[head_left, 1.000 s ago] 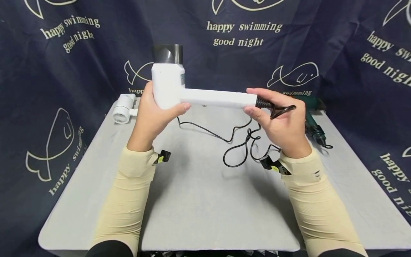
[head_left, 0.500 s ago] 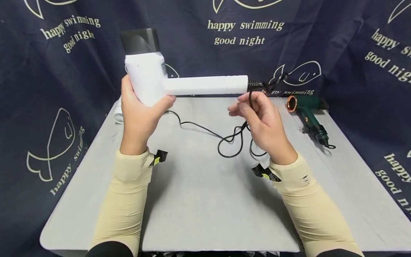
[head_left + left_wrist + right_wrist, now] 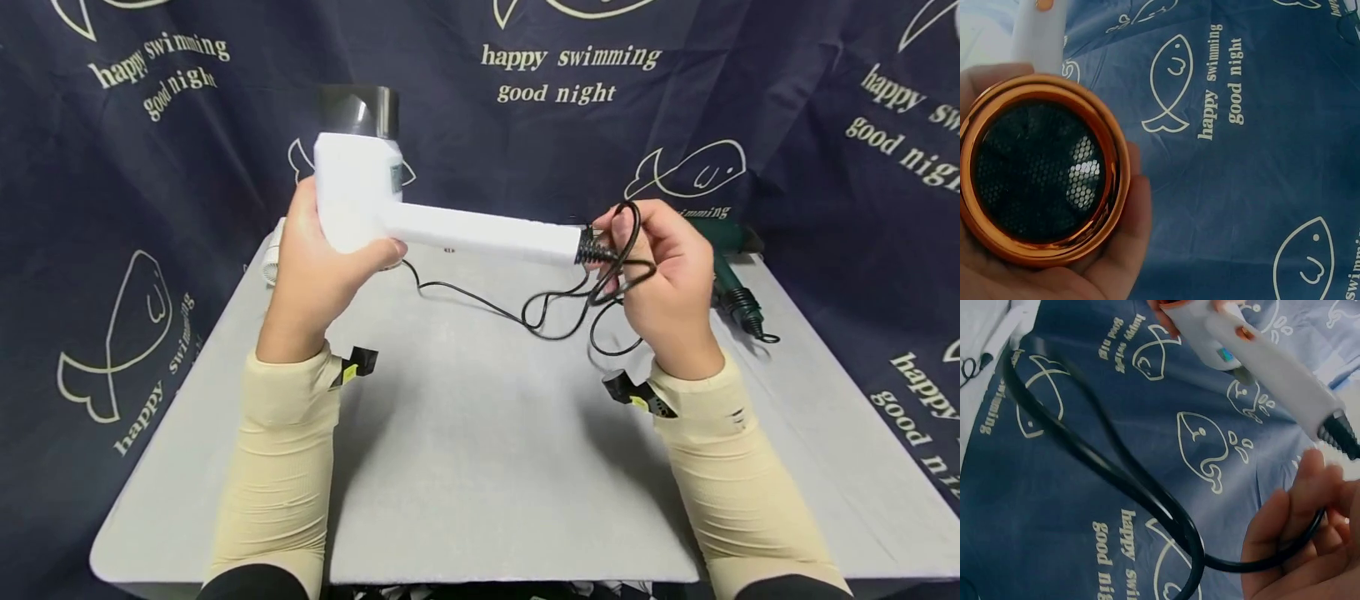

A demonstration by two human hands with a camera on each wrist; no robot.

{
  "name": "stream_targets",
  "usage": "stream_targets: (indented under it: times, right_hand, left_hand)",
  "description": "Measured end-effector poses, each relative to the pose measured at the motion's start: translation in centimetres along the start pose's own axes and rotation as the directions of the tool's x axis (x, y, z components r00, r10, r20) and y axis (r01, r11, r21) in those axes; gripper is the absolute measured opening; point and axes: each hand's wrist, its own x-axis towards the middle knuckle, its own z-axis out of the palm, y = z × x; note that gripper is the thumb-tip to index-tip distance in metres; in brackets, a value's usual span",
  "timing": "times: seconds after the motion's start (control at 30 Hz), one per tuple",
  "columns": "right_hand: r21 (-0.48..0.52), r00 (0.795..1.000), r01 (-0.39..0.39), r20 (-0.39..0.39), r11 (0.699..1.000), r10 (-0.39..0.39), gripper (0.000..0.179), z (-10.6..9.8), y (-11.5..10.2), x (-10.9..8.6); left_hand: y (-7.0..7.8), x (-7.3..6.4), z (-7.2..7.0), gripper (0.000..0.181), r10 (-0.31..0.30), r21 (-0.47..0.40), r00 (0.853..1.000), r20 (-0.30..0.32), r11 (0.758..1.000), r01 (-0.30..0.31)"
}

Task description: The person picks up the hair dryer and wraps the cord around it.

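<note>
My left hand (image 3: pixel 318 267) grips the head of a white hair dryer (image 3: pixel 360 187), its thumb along the near side. The dryer is lifted over the table, black nozzle (image 3: pixel 360 112) upward and handle (image 3: pixel 487 232) pointing right. In the left wrist view, a copper-coloured ring surrounds the dark mesh (image 3: pixel 1035 175), with my fingers around the head. At the handle's end, my right hand (image 3: pixel 671 279) pinches the black power cord (image 3: pixel 1094 459) between thumb and fingers. The cord loops over that hand and trails down to the table.
A green hair dryer (image 3: pixel 738 308) lies at the right back of the grey table (image 3: pixel 495 467), partly behind my right hand. At the left back is another white hair dryer (image 3: pixel 271 260), mostly hidden by my left hand. A dark blue curtain (image 3: pixel 480 158) surrounds the table.
My right hand has released the handle's end and now holds the cord. The dryer swung left and up, then partly back, its handle now tilted lower at the right.
</note>
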Motion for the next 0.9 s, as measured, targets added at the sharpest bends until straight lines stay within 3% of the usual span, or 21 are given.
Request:
stream_targets:
  times: [0.13, 0.27, 0.43, 0.53, 0.63, 0.73, 0.8, 0.9]
  right_hand:
    - [0.031, 0.998, 0.069, -0.016, 0.997, -0.068, 0.020, -0.5, -0.8, 0.3]
    - [0.068, 0.993, 0.115, -0.018, 0.991, -0.114, 0.017, -0.8, -1.6, 0.5]
    - [0.087, 0.987, 0.152, -0.061, 0.985, -0.146, 0.018, -0.9, -2.0, 0.8]
    - [0.098, 0.985, 0.158, -0.080, 0.983, -0.150, 0.019, -0.8, -1.9, 0.9]
    - [0.043, 0.989, 0.135, -0.068, 0.990, -0.132, 0.017, -0.7, -1.4, 0.8]
    - [-0.119, 0.996, 0.090, -0.011, 0.989, -0.092, 0.012, -0.8, -0.4, 0.5]
    - [-0.243, 0.998, 0.066, 0.037, 0.968, -0.059, 0.011, -0.8, 0.5, 0.2]
    - [-0.407, 0.992, 0.066, 0.121, 0.911, -0.018, 0.006, -0.8, 1.9, -0.3]
  left_hand:
    - [-0.4, 0.0, -0.1, 0.077, -0.040, 0.112, 0.994, 0.102, 0.993, 0.028]
    - [-0.5, -0.1, 0.0, 0.079, -0.069, 0.190, 0.976, 0.205, 0.981, 0.030]
    - [-0.5, -0.3, 0.1, 0.077, -0.070, 0.140, 0.943, 0.324, 0.990, 0.026]
    - [-0.4, -0.4, 0.2, 0.076, -0.070, 0.105, 0.929, 0.363, 0.994, 0.033]
    - [-0.2, -0.5, 0.2, 0.075, -0.046, 0.059, 0.931, 0.362, 0.998, 0.027]
    - [0.2, -0.7, 0.2, 0.075, 0.006, -0.015, 0.949, 0.315, 1.000, -0.002]
    - [0.5, -0.8, 0.2, 0.075, 0.049, -0.077, 0.964, 0.262, 0.997, -0.030]
    - [1.0, -0.9, 0.5, 0.074, 0.100, -0.169, 0.982, 0.158, 0.983, -0.072]
